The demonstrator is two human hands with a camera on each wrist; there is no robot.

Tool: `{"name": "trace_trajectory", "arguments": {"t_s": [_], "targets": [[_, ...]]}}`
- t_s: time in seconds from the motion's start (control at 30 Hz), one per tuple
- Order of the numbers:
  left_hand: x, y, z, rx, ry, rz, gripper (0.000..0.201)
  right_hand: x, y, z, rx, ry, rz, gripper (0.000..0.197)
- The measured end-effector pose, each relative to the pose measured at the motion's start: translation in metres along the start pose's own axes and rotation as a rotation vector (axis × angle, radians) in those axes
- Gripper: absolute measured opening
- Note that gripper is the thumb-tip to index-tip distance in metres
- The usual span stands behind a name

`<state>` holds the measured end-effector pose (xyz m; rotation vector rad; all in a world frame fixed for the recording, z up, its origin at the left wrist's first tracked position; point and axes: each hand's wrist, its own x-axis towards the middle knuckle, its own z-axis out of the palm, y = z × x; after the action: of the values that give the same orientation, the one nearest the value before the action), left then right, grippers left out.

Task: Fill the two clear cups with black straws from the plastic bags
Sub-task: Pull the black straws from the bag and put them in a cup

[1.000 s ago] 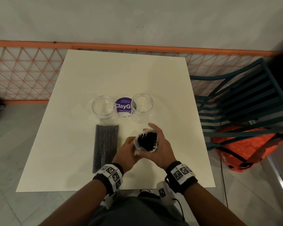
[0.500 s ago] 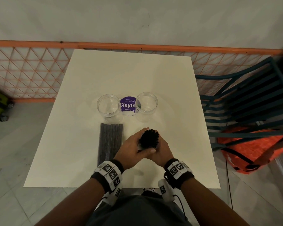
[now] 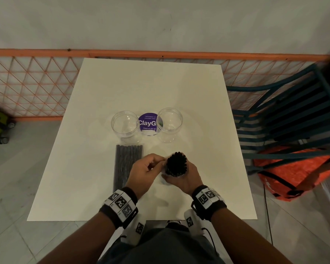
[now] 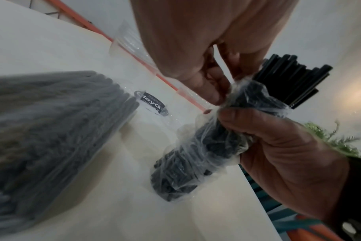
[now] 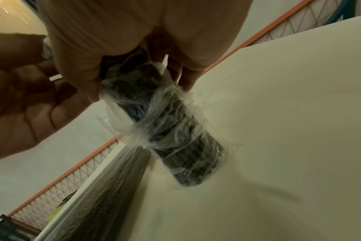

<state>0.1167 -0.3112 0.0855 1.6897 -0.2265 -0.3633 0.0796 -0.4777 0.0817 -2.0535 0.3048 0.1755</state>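
Observation:
Two clear cups, the left cup point(image 3: 125, 124) and the right cup point(image 3: 170, 123), stand empty mid-table. A bundle of black straws point(image 3: 176, 163) stands upright on the table in front of them, its tips point(image 4: 295, 76) poking out of a crumpled plastic bag point(image 4: 196, 154) point(image 5: 169, 130). My right hand point(image 3: 187, 178) point(image 4: 268, 146) grips the bundle through the bag. My left hand point(image 3: 147, 169) point(image 4: 206, 84) pinches the bag's upper edge beside it. A second bag of straws point(image 3: 128, 162) point(image 4: 52, 122) lies flat to the left, untouched.
A purple round sticker point(image 3: 148, 122) lies between the cups on the white table point(image 3: 141, 88). An orange mesh fence point(image 3: 27, 86) runs behind the table. A dark green slatted chair point(image 3: 293, 115) and an orange bag point(image 3: 297, 174) stand at the right.
The bundle went from tilted in both hands to standing upright on the table. The straw tips now stick out above the bag. My left hand shifted to the bag's edge.

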Motion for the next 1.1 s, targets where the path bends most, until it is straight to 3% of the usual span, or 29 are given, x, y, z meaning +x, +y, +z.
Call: {"name": "trace_trajectory", "arguments": {"t_s": [0.07,0.17,0.27,0.33,0.4,0.5,0.63,0.7,0.73,0.83,0.9,0.97,1.03,1.1], "targets": [[0.004,0.000,0.001,-0.023,0.025,-0.051,0.012,-0.001,-0.002,0.001,0.032,0.007,0.006,0.048],[0.005,-0.002,0.003,0.114,-0.012,-0.064,0.017,0.000,-0.001,0.007,0.067,0.033,-0.018,0.049],[0.002,-0.005,0.001,0.291,-0.108,0.033,0.035,0.003,-0.002,0.011,0.080,0.078,0.038,0.043],[0.001,-0.012,-0.002,0.534,-0.171,0.137,0.052,0.006,-0.004,0.011,0.189,0.105,0.113,0.040],[0.000,-0.013,-0.004,0.669,-0.230,0.150,0.069,0.007,-0.013,0.008,0.284,0.114,0.137,0.040],[-0.003,-0.003,-0.002,0.497,-0.280,0.070,0.103,0.010,-0.030,0.002,0.472,0.172,0.121,0.026],[-0.007,0.009,-0.002,0.113,-0.211,-0.095,0.138,0.004,-0.057,-0.014,0.794,0.126,0.086,0.028],[-0.007,0.013,-0.002,0.093,-0.234,-0.138,0.132,0.000,-0.072,-0.022,0.900,0.095,0.058,0.030],[-0.008,0.013,-0.001,0.080,-0.248,-0.157,0.117,-0.002,-0.078,-0.024,0.880,0.084,0.044,0.029],[-0.010,0.024,0.003,0.013,-0.280,-0.181,0.047,-0.004,-0.090,-0.028,0.759,0.070,-0.009,0.026],[-0.012,0.036,0.002,-0.054,-0.290,-0.170,0.022,-0.003,-0.093,-0.032,0.587,0.054,-0.073,0.035],[-0.011,0.045,-0.002,-0.097,-0.286,-0.183,0.015,-0.003,-0.092,-0.044,0.295,0.012,-0.133,0.054],[-0.009,0.049,-0.009,-0.143,-0.292,-0.211,0.029,-0.005,-0.093,-0.064,0.011,0.025,-0.155,0.083],[-0.006,0.052,-0.017,-0.160,-0.305,-0.230,0.044,-0.008,-0.096,-0.087,-0.268,0.143,-0.283,0.108]]}}
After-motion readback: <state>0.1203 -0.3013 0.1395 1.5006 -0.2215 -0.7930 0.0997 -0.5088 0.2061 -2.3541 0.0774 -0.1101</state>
